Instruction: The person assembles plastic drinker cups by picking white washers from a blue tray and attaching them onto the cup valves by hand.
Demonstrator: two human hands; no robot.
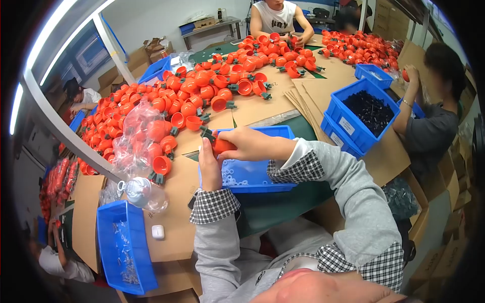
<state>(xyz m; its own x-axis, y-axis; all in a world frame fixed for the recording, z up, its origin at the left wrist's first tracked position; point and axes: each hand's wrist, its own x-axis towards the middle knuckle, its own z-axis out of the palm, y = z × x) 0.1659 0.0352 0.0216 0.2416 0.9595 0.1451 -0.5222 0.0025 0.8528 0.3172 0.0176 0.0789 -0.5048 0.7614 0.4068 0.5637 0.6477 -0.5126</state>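
Between my two hands is a red drinker cup [221, 146] with a dark green fitting, held above the near side of a blue bin [252, 189]. My right hand [252, 143] is closed round the cup from the right, fingers curled over it. From below and left, my left hand [210, 165] grips the same cup, its thumb up beside the green fitting. Small white rings [232, 179] lie in the bin under my hands. A large heap of similar red cups [194, 93] spreads over the cardboard-covered table, just beyond my hands.
Left of me stand a blue bin of small clear parts [117, 242], a white earphone case [158, 232] and a clear bottle [144, 194]. Blue bins with black parts [366, 112] stand right. A metal post [65, 121] crosses the left side. Several people sit around the table.
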